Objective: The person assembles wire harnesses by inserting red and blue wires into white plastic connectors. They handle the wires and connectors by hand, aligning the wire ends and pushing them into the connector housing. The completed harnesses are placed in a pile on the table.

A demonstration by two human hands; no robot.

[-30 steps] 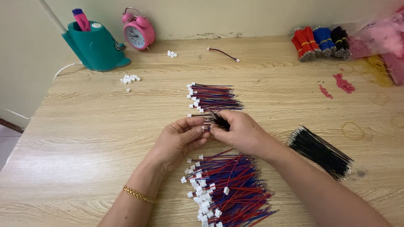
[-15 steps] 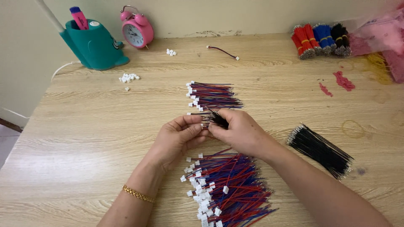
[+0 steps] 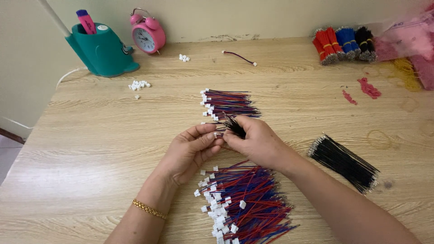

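My left hand (image 3: 190, 151) and my right hand (image 3: 255, 142) meet over the middle of a wooden table (image 3: 90, 149). The right hand grips a small bunch of black wires (image 3: 235, 125) that fans out above its fingers. The left fingertips pinch a small white connector (image 3: 219, 134) pressed against the right fingertips. Just beyond the hands lies a neat bundle of red and blue wires with white connectors (image 3: 228, 104). A bigger, looser pile of the same wires (image 3: 246, 203) lies below the hands.
A bundle of black wires (image 3: 346, 161) lies at the right. Red, blue and black wire bundles (image 3: 343, 43) and pink bags (image 3: 413, 45) sit at the far right. A teal holder (image 3: 101, 54), a pink alarm clock (image 3: 147, 36) and loose white connectors (image 3: 139, 85) are at the far left.
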